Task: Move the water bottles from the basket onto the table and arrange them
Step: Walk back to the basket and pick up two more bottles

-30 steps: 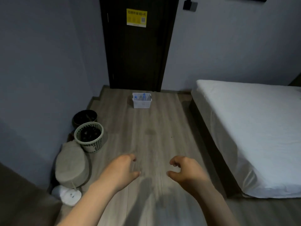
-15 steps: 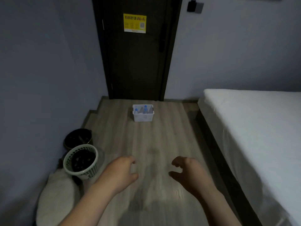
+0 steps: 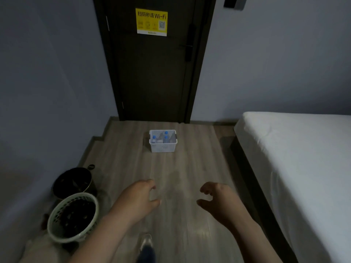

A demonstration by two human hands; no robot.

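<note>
Left hand (image 3: 137,199), right hand (image 3: 221,201) empty, basket (image 3: 163,148), perhaps 3 bottles (image 3: 166,139)

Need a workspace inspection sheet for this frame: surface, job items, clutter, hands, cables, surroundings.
Surface: wood floor; no table in view.
Job's things: white basket stands on the floor in front of the door; water bottles upright inside, three blue caps visible.
Clutter: dark bin and pale mesh wastebasket side by side at the left wall, both with dark contents.
Hands: left hand and right hand held out over the floor, fingers loosely curled, holding nothing, well short of the basket.
Cables: nothing seen.
Surroundings: dark door with yellow Wi-Fi sticker; bed with white sheet on the right; grey walls.
</note>
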